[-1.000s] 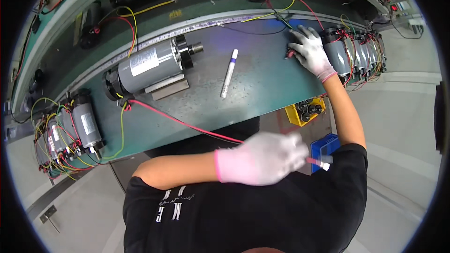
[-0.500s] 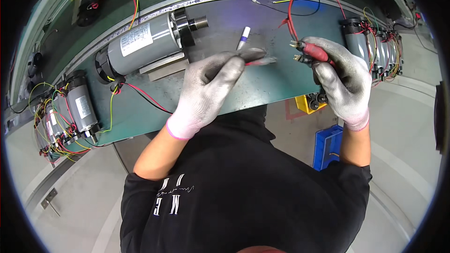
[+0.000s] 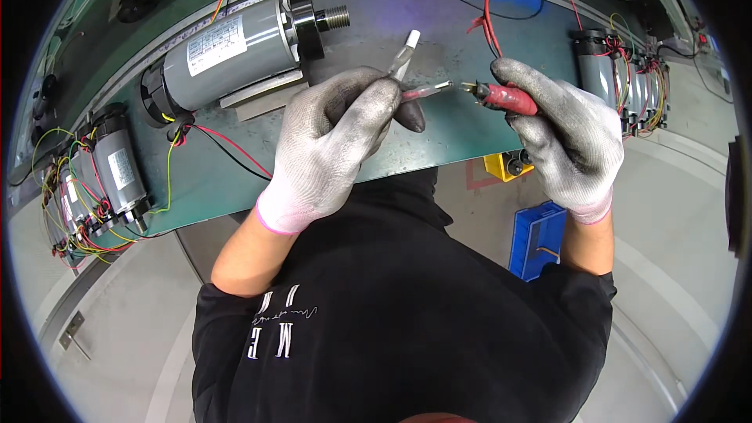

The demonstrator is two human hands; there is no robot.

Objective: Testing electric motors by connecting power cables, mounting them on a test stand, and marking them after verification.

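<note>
My left hand, in a grey-coated white glove, pinches wire leads between thumb and fingers. A red stretch and a bare metal tip stick out to the right. My right hand, gloved alike, grips a red-handled clip, its metal jaws facing the wire tip with a small gap between them. Whether a second clip is inside the right hand is hidden. Behind the left hand lies a white-capped marker. Left of it a large grey motor rests on a metal block; red and black wires lead from it toward my left hand.
Smaller grey motors with tangled wires stand at the left and right of the green bench. Red cables hang at the back. Below the bench edge are a yellow bin and a blue crate.
The wire tip in my left hand and the clip in my right hand have come closer together. The black clip seen beside the red one earlier is no longer distinct. The view has shifted slightly.
</note>
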